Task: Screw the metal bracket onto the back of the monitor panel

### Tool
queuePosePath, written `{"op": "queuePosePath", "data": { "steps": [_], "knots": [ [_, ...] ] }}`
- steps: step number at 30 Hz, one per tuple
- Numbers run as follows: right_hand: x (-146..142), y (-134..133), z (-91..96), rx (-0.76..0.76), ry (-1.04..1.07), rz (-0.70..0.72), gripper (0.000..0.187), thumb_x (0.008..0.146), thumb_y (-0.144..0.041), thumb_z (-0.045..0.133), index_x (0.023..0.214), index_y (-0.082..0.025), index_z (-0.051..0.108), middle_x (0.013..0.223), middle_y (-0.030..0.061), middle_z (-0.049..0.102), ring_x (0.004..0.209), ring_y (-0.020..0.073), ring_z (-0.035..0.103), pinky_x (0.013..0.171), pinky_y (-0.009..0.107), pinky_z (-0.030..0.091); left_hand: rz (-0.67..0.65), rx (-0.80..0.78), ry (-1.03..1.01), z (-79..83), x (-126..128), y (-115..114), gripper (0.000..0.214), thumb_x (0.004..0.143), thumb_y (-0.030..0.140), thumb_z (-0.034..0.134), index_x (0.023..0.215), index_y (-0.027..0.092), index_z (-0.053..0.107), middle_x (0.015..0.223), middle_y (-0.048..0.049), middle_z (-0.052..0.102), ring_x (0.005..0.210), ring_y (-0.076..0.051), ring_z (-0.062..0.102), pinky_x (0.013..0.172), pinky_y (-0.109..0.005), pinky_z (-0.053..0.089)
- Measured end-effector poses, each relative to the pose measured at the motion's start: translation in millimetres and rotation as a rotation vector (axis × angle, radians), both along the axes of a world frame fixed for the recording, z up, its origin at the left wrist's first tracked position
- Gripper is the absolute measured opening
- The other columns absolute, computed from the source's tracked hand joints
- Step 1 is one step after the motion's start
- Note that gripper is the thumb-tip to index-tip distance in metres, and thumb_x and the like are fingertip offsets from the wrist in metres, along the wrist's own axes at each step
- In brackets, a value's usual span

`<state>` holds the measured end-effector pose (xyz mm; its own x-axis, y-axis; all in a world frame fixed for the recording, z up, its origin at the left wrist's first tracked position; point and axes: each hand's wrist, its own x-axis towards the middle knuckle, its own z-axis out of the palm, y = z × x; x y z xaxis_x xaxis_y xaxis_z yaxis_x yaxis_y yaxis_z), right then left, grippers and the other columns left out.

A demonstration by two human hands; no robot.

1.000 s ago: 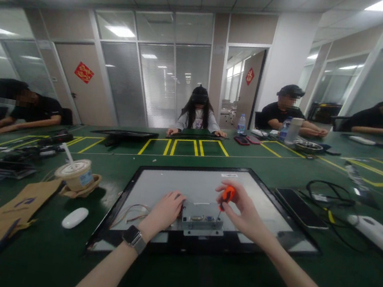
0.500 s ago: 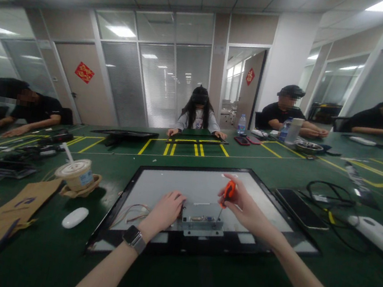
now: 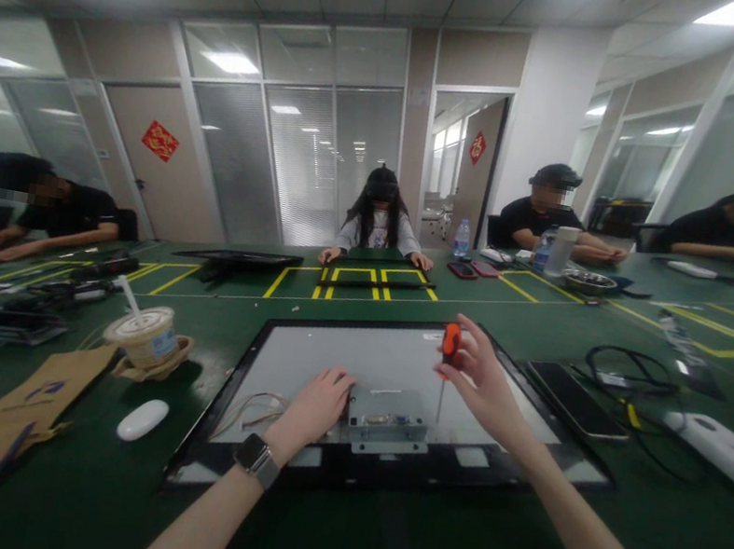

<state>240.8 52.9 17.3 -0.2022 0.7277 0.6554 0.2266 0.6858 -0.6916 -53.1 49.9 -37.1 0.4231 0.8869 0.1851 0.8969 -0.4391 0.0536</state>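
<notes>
A flat display panel [image 3: 300,329] with a black frame and pale back lies in front of me on the green table. Near its front edge sits a grey metal bracket [image 3: 386,406] with ports along its face. My left hand [image 3: 323,399] rests on the panel at the bracket's left side, fingers stretched forward; its fingertips are partly hidden. In my right hand [image 3: 474,369] is a screwdriver [image 3: 449,346] with an orange and black handle, held upright by the fingers. Its thin shaft points down just right of the bracket. Thin wires [image 3: 254,411] lie left of my left hand.
To the left stand a lidded cup with a straw [image 3: 143,335], a white oval case [image 3: 142,420] and a brown paper bag [image 3: 5,429]. On the right are a phone [image 3: 576,397], black cables [image 3: 634,369] and a white power strip [image 3: 732,462]. Several people sit around the table.
My right hand has lifted the screwdriver off the bracket's right part and shifted right, turning it more upright. My left hand stays in place. The person opposite has moved a dark strip.
</notes>
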Motion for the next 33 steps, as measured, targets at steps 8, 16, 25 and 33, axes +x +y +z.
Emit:
{"op": "queuePosePath", "data": {
  "steps": [8,16,25,33],
  "knots": [
    [29.2,25.4,-17.4,-0.230,-0.891,-0.583,0.060,0.084,-0.002,0.046,0.143,-0.012,0.041,0.118,0.0203,0.067,0.100,0.0323,0.068,0.077,0.037,0.049,-0.002,-0.007,-0.033,-0.1,-0.8,0.7,0.033,0.097,0.015,0.038,0.124,0.020,0.057,0.123,-0.0093,0.057,0.112,-0.022,0.055,0.099,-0.037,0.045],
    [33.7,22.0,-24.5,-0.330,-1.066,-0.568,0.031,0.088,-0.003,0.046,0.112,-0.012,0.063,0.099,0.0188,0.072,0.093,0.0305,0.070,0.072,0.032,0.046,0.006,-0.029,-0.190,5.4,-1.3,-2.8,0.035,0.095,0.014,0.038,0.120,0.020,0.062,0.121,-0.0100,0.060,0.111,-0.023,0.056,0.100,-0.038,0.043],
    [13.9,19.1,-23.6,-0.240,-0.717,-0.100,0.053,0.088,-0.033,0.059,0.139,-0.019,0.051,0.140,0.0140,0.056,0.124,0.0286,0.056,0.103,0.040,0.044,-0.104,-0.313,-0.498,21.4,-8.6,-4.4,0.048,0.079,0.046,0.071,0.119,0.020,0.065,0.116,-0.0067,0.062,0.109,-0.024,0.057,0.097,-0.035,0.044],
    [1.3,11.9,-32.9,-0.371,-0.688,0.174,0.074,0.067,-0.030,0.077,0.136,-0.018,0.053,0.139,0.0112,0.057,0.128,0.0306,0.052,0.108,0.040,0.039,-0.143,-0.314,-0.458,18.3,-8.5,-5.4,0.061,0.060,0.041,0.085,0.114,0.022,0.063,0.117,-0.0049,0.056,0.110,-0.025,0.052,0.097,-0.036,0.042]
  ]
}}
